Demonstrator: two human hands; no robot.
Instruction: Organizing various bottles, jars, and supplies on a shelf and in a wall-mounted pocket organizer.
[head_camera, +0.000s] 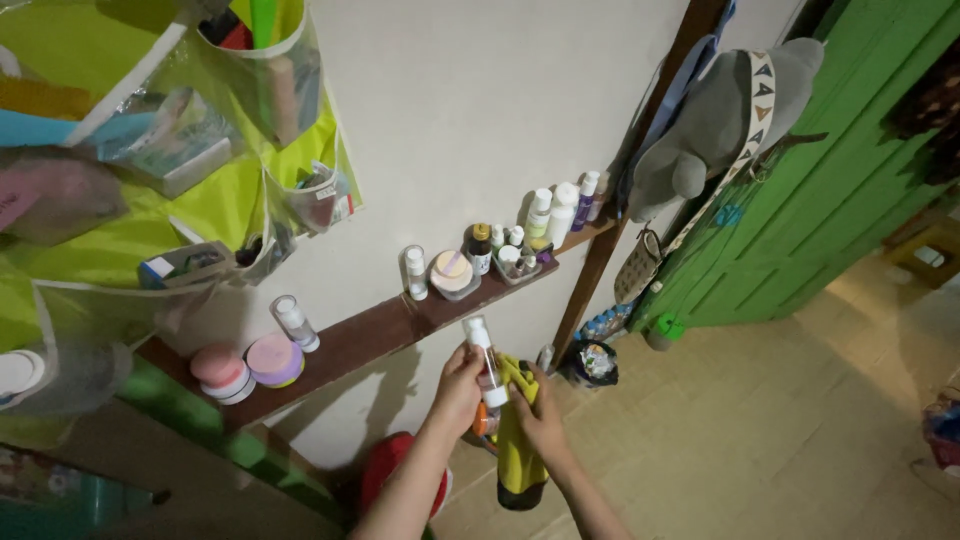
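Scene evenly lit w/ soft indoor light, dim at bottom left, shadows cast on wall (480, 120) below shelf (370, 335), edges bent by wide-angle lens, slight blur throughout.

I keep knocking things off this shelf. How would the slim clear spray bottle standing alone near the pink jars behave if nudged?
The clear spray bottle is tall and narrow on a small base, so it would probably tip easily. Its round body would likely roll along the wooden shelf. It looks nearly empty, so probably light. The squat pink jars beside it look steadier.
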